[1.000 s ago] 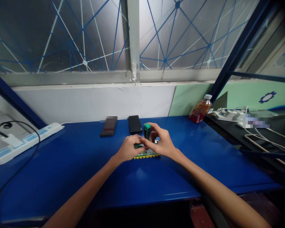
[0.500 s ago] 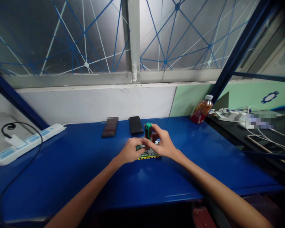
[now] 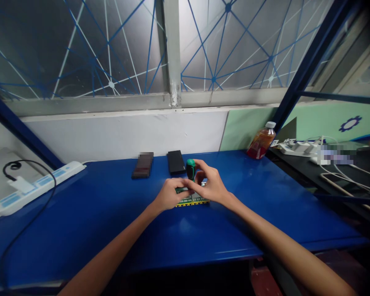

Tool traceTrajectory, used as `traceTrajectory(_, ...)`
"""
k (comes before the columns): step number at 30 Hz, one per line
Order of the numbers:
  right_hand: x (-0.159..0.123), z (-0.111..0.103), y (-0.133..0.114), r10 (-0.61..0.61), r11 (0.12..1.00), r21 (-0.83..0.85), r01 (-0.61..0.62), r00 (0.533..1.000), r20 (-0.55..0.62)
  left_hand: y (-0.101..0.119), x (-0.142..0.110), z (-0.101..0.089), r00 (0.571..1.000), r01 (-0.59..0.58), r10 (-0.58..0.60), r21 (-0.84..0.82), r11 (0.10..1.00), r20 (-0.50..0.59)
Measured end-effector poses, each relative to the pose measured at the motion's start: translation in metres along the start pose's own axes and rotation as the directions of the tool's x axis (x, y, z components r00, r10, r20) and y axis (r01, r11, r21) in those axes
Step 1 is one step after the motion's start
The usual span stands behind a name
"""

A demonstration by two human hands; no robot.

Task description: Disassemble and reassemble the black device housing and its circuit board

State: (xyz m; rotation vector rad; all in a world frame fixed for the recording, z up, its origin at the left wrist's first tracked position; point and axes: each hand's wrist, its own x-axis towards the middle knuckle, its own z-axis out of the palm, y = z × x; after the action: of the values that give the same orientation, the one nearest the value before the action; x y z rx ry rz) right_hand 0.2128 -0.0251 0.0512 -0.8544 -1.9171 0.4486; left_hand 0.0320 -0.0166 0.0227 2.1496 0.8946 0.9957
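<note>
A screwdriver (image 3: 190, 169) with a green and black handle stands nearly upright in my right hand (image 3: 214, 186), whose thumb and fingers close round it. My left hand (image 3: 168, 195) is closed close by, its fingertips meeting the right thumb near the screwdriver's lower end. A small dark green piece (image 3: 181, 190) shows between the left thumb and fingers; what it belongs to is hidden. Beneath both hands lies a green circuit board (image 3: 193, 202) with a yellow front edge on the blue table (image 3: 111, 230). The screwdriver's tip is out of sight behind the fingers.
Behind the hands lie a black box-like slab (image 3: 176, 162) and a dark, partly blurred flat object (image 3: 142, 165). A drink bottle (image 3: 262, 140) stands at the back right. On the left is a white power strip (image 3: 38, 189) with a black cable (image 3: 46, 205); white cables (image 3: 354, 183) cross the neighbouring desk.
The screwdriver's handle has shifted and tilted slightly to the left in my right hand. My left hand stays almost in place. Something skin-coloured now shows at the far right edge.
</note>
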Motion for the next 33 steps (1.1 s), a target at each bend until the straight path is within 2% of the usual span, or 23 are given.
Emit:
traceTrajectory(8,0.000,0.001,0.001,0.003,0.996,0.087,-0.004,1.000,0.007,0.003,0.001,-0.003,0.996,-0.016,0.020,-0.050,0.999,0.088)
traceTrajectory(14,0.000,-0.001,-0.003,0.005,0.995,0.104,-0.008,0.999,0.033,0.008,0.000,-0.003,0.993,-0.020,0.024,-0.040,0.999,0.113)
traceTrajectory(17,0.000,0.000,-0.002,0.002,0.995,0.098,-0.005,0.999,0.033,0.008,0.000,-0.003,0.994,-0.011,0.014,-0.025,1.000,0.105)
traceTrajectory(23,-0.001,0.001,0.000,0.001,0.998,0.057,-0.001,1.000,0.006,-0.001,-0.001,0.001,1.000,0.016,-0.015,-0.032,0.999,0.017)
traceTrajectory(33,-0.001,0.000,-0.002,0.015,0.999,0.046,-0.017,0.999,0.028,0.001,0.000,-0.001,0.996,-0.007,0.010,-0.042,0.999,0.085)
